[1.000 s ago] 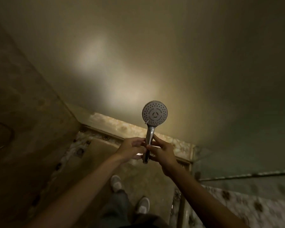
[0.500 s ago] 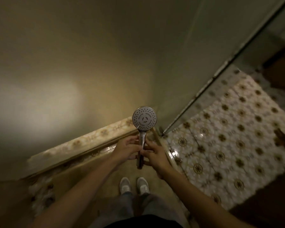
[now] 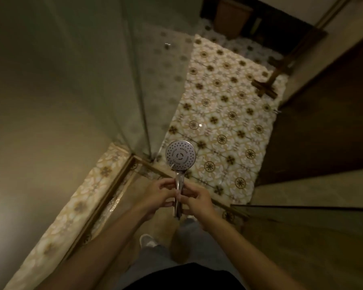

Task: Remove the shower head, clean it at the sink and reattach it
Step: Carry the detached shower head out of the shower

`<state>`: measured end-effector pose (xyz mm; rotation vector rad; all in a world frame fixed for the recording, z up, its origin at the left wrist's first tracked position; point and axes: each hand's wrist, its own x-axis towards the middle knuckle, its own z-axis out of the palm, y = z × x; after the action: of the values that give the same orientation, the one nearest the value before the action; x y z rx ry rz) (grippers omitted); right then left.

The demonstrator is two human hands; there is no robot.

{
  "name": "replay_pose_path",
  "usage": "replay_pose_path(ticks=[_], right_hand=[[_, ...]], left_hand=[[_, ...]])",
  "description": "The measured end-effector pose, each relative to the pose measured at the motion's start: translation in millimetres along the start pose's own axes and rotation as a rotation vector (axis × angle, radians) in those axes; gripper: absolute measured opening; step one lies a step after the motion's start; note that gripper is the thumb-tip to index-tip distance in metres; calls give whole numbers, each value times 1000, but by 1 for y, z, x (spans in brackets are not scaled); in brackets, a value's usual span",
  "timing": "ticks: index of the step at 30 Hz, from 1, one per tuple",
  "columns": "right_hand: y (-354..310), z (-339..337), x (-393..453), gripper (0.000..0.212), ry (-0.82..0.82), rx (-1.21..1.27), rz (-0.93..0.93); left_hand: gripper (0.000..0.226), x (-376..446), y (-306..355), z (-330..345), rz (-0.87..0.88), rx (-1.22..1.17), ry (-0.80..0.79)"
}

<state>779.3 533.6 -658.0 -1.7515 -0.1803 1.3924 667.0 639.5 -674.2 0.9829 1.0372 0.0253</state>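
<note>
Head view: shower head (image 3: 180,154) is off its hose, held upright in front of the body, spray face toward the camera, chrome handle pointing down between both hands. Left hand (image 3: 158,193) has fingers wrapped on the handle from the left; right hand (image 3: 197,198) pinches it lower from the right, fingertips closed on the chrome. Handling guess: light, rigid, plastic under chrome plating, so slick when wet and likely to chip if dropped on tile. Best hold is the handle mid-length, full wrap, not the disc rim or nozzle face. Room: dim warm light, glass shower panel (image 3: 134,80) to the left, raised shower curb (image 3: 147,164) just below the head, patterned floor tiles (image 3: 222,114) beyond, probably slippery. Wicker basket (image 3: 232,15) at far end. No sink in frame.
</note>
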Motion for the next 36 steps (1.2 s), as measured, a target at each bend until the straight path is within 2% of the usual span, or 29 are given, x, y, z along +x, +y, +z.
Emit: replay_pose_path(ticks=[5, 15, 19, 22, 30, 36], right_hand=[[-22, -55, 26, 39, 84, 101, -5], [-122, -184, 133, 42, 139, 149, -20], [-163, -230, 165, 55, 146, 169, -5], [-191, -255, 189, 62, 142, 168, -11], [-265, -299, 267, 52, 154, 241, 5], [-343, -330, 348, 54, 236, 229, -3]], left_hand=[[35, 46, 40, 52, -1, 94, -47], [34, 173, 164, 156, -11, 166, -39], [32, 217, 207, 189, -1, 162, -38], [31, 247, 234, 207, -6, 178, -51], [29, 347, 310, 230, -29, 174, -106], [33, 443, 383, 239, -52, 123, -160]])
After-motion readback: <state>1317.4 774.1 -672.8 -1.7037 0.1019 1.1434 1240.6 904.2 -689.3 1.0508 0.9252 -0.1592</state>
